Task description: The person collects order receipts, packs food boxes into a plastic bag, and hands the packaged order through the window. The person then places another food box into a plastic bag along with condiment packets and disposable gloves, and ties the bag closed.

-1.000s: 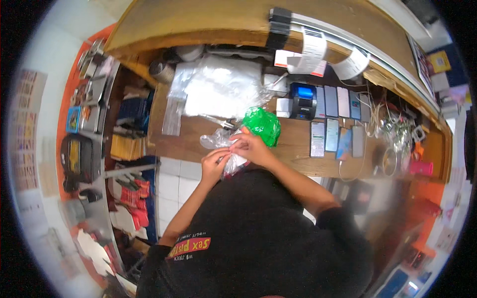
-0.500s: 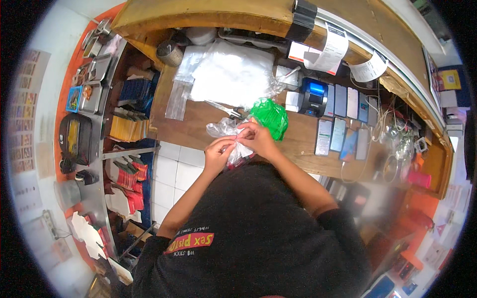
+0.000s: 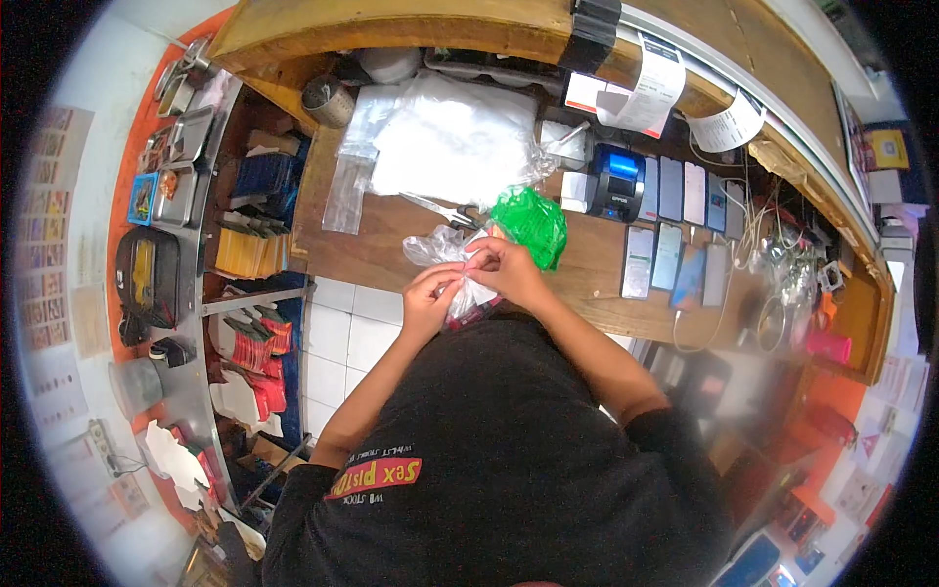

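Both my hands meet at the near edge of the wooden counter, over a clear plastic bag (image 3: 437, 248) whose lower part shows something dark red inside. My left hand (image 3: 430, 295) pinches the gathered plastic from the left. From the right, my right hand (image 3: 507, 271) pinches the same plastic, fingertips nearly touching the left ones. Just beyond my right hand sits a crumpled green plastic bag (image 3: 531, 227). A pair of scissors (image 3: 445, 211) lies behind the clear bag, its handles partly covered.
A stack of clear plastic bags (image 3: 455, 137) covers the counter's back left. To the right stand a small receipt printer (image 3: 618, 186) and several phones (image 3: 669, 256) with tangled cables (image 3: 758, 220). Metal shelving (image 3: 210, 254) with folded packaging is at left. Paper slips (image 3: 653, 88) hang from the upper ledge.
My hands keep their pinch on the clear bag, with only slight finger movement. The whole view has shifted a little.
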